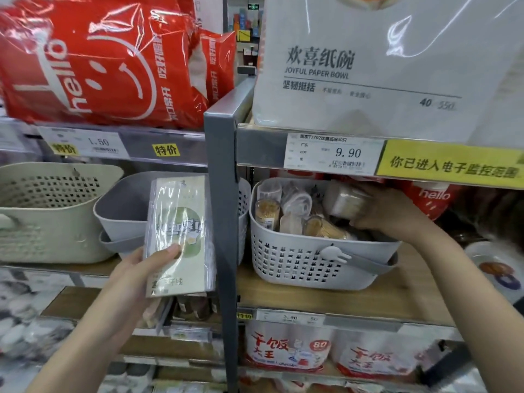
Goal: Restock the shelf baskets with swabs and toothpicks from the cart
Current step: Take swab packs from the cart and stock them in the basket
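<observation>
A grey perforated basket [297, 268] stands on the right shelf, filled with clear tubs of toothpicks [266, 212] and wrapped packs. My right hand [388, 211] reaches over the basket's right end and grips a clear box of toothpicks [344, 201] just above the contents. My left hand [141, 270] holds a flat green-and-white packet in clear wrap [178, 236] upright in front of a second grey basket [124, 211] on the left shelf. That basket's inside is hidden by the packet.
A grey shelf post [222, 222] stands between the two baskets. A beige perforated basket [48, 211] sits far left. Red paper-cup packs [93, 61] and a white paper-bowl pack [382, 61] fill the shelf above. Price rails and lower shelves hold more packs.
</observation>
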Demonstrator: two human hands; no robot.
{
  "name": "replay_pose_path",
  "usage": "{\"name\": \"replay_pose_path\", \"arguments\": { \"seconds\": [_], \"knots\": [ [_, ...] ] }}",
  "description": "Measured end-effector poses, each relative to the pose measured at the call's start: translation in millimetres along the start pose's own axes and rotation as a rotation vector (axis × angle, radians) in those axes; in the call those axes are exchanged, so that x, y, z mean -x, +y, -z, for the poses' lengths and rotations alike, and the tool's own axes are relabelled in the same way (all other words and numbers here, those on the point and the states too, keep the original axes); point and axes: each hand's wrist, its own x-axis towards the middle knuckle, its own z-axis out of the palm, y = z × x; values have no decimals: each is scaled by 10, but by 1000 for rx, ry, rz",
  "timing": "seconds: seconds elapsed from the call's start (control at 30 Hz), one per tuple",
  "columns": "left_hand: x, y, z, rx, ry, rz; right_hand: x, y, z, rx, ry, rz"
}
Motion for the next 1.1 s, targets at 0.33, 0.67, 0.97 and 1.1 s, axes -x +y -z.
{"name": "replay_pose_path", "arguments": {
  "seconds": [0.33,0.67,0.97,1.1],
  "knots": [
    [84,-11,-101,60,62,-65,826,-380,136,-442,160,323],
    [564,-255,343,140,286,-43,1209,-1397,-593,-997,-54,497],
    [1292,-305,1288,299,619,-178,1194,-2753,-1591,-1697,-715,-29],
    [1881,-321,1923,291,809,-177,1268,-3622,-1893,-1744,-924,-114]
  ]
}}
